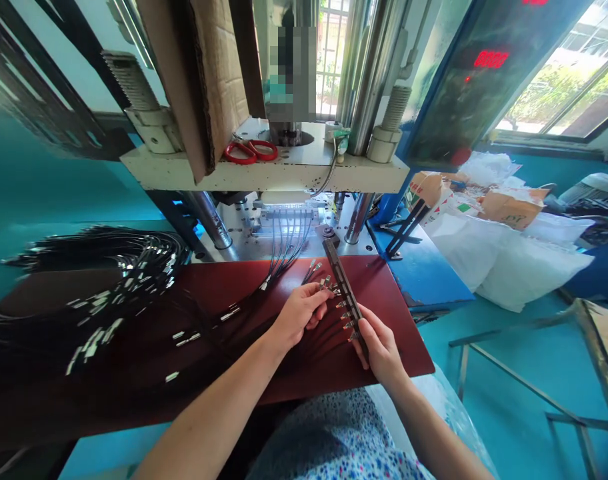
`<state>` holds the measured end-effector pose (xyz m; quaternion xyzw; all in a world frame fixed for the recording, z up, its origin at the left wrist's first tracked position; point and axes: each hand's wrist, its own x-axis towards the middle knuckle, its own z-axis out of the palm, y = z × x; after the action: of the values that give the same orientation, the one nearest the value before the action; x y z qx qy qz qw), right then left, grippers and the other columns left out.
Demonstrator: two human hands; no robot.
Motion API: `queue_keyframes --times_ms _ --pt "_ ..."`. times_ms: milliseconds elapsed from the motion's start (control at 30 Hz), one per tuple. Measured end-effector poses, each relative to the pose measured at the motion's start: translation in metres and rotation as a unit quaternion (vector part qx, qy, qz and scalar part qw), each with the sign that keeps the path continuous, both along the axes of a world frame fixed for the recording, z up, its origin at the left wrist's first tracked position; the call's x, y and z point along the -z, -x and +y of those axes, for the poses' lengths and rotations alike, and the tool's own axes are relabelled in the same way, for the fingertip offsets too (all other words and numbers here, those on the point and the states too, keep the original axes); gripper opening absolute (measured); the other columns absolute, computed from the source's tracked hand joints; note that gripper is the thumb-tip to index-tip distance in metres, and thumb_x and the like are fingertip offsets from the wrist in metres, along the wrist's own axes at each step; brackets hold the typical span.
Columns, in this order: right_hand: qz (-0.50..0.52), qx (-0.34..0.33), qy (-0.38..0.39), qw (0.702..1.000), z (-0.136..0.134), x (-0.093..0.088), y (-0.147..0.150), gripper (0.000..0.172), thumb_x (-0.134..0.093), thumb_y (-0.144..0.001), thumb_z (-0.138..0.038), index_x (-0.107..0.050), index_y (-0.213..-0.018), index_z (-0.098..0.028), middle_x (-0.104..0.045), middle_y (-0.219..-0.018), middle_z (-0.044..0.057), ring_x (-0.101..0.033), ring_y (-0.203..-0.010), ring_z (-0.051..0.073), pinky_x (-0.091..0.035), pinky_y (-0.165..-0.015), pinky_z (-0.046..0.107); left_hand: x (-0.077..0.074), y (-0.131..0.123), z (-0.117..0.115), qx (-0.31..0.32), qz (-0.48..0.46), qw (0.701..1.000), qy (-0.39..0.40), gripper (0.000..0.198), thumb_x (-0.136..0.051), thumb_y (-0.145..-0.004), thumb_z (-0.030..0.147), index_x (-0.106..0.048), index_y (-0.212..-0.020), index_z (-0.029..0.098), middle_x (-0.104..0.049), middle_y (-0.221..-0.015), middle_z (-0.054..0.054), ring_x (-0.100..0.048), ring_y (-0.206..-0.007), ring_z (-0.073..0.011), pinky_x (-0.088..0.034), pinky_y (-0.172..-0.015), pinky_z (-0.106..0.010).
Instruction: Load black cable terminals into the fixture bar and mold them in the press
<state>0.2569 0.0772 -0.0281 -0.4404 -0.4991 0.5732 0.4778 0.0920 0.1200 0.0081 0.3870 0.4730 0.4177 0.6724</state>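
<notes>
The dark bar (345, 283) is in front of you, held at a slant over the right part of the brown desk (401, 333), its far end toward the machine. It is slim and straight; judging by its look it is hard and stiff, perhaps metal, with some weight for its width, and not likely to bend. Its near end is a sound place to take hold, since that leaves the edge facing your left hand free. Along that edge sit several small metal plugs (347, 325), and their thin black leads look soft and floppy, so they should trail wherever they are pulled. The plugs look small and smooth, easy to let slip; hold them by the metal body rather than tugging on the lead.

Your right fingers (368, 331) are wrapped around the near end of the bar, thumb on top, closed on it. Your left fingers (315, 292) are drawn together in a pinch at small plug ends beside the bar, with almost no gap at the tips; whether they grip one plug or more, you cannot tell here. Left of your hands, loose cables (229, 313) lie across the desk, and a thick cable bundle (151, 257) curls beyond them.
</notes>
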Motion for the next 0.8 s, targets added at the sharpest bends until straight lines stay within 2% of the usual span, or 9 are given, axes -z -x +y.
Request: queue_keyframes --times_ms 167,400,567,700,800 --pt "-0.002 -0.005 0.005 1.000 -0.0008 -0.0004 -0.0017 0.045 -0.048 -0.086 -0.045 -0.050 -0.120 -0.015 -0.043 -0.048 -0.006 -0.033 -0.032 0.005 -0.024 -0.028 0.014 -0.0063 -0.0006 -0.0021 0.026 0.017 0.999 -0.003 0.029 -0.061 -0.067 0.041 -0.052 -0.064 0.014 -0.036 -0.043 0.008 -0.023 -0.033 -0.0013 -0.010 -0.032 -0.016" --pt "0.002 0.000 0.019 1.000 -0.0009 -0.0028 -0.0010 0.048 -0.050 -0.084 -0.047 -0.051 -0.119 -0.014 -0.043 -0.048 -0.006 -0.032 -0.033 0.006 -0.024 -0.028 0.016 -0.0003 0.0054 0.0009 0.045 -0.078 0.995 0.041 0.033 -0.062 -0.068 0.045 -0.059 -0.074 0.012 -0.041 -0.049 0.006 -0.029 -0.037 -0.0024 -0.015 -0.033 -0.016" --pt "-0.002 -0.003 0.013 1.000 -0.0006 -0.0028 -0.0013 0.046 -0.049 -0.085 -0.046 -0.051 -0.119 -0.014 -0.043 -0.048 -0.006 -0.032 -0.032 0.005 -0.024 -0.028 0.015 -0.0009 0.0026 0.0035 0.020 -0.055 0.997 0.054 0.031 -0.069 -0.060 0.040 -0.058 -0.070 0.012 -0.043 -0.050 0.005 -0.032 -0.038 -0.0025 -0.016 -0.033 -0.016" --pt "-0.001 -0.004 0.013 1.000 -0.0014 -0.0025 -0.0020 0.045 -0.049 -0.086 -0.045 -0.050 -0.120 -0.015 -0.044 -0.049 -0.006 -0.033 -0.033 0.005 -0.024 -0.028 0.015 -0.0028 -0.0012 0.0031 -0.008 -0.049 0.998 0.034 0.030 -0.073 -0.053 0.034 -0.055 -0.067 0.014 -0.043 -0.049 0.007 -0.033 -0.039 -0.0031 -0.017 -0.033 -0.016" --pt "0.005 -0.007 0.019 1.000 -0.0016 -0.0027 -0.0020 0.047 -0.049 -0.085 -0.045 -0.049 -0.121 -0.014 -0.043 -0.048 -0.007 -0.032 -0.033 0.005 -0.025 -0.028 0.015 -0.0053 -0.0042 0.0019 -0.028 -0.024 0.999 0.013 0.028 -0.071 -0.053 0.032 -0.053 -0.063 0.014 -0.043 -0.047 0.007 -0.032 -0.038 -0.0032 -0.016 -0.034 -0.017"
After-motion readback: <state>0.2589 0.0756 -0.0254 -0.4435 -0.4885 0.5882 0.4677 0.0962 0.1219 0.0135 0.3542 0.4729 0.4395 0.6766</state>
